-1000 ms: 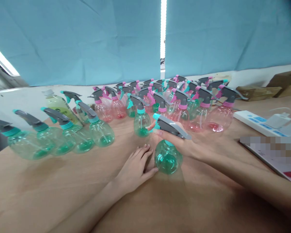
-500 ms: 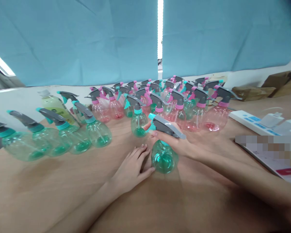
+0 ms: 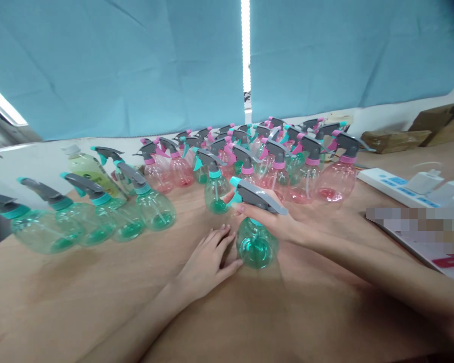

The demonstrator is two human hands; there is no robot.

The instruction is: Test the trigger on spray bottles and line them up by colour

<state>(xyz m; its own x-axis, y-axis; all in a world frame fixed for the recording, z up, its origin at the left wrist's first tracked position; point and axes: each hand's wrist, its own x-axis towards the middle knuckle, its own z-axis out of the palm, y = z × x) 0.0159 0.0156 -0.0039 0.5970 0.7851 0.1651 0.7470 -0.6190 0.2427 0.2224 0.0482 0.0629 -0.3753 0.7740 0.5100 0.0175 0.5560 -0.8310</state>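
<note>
A green spray bottle [image 3: 257, 247] with a grey and turquoise trigger head stands upright on the wooden table [image 3: 196, 322]. My right hand [image 3: 274, 219] is closed round its neck, just under the head. Left of the bottle, my left hand [image 3: 208, 262] lies flat on the table, fingers stretched forward and thumb tip close to the bottle's side; whether it touches I cannot tell. Another green spray bottle [image 3: 216, 194] stands just beyond my hands. The far side of the held bottle's neck is hidden by my right fingers.
Several green spray bottles [image 3: 155, 209] form a row on the left, before a pale yellow-green bottle [image 3: 89, 164]. Many pink and green spray bottles [image 3: 336, 181] crowd the back. On the right are a white power strip [image 3: 386, 181], a partly blurred flat object [image 3: 404, 247] and brown packages [image 3: 395, 141].
The view has shifted very slightly, so the bottles on the left appear a little further right. Both hands and the held spray bottle keep the same position and grip.
</note>
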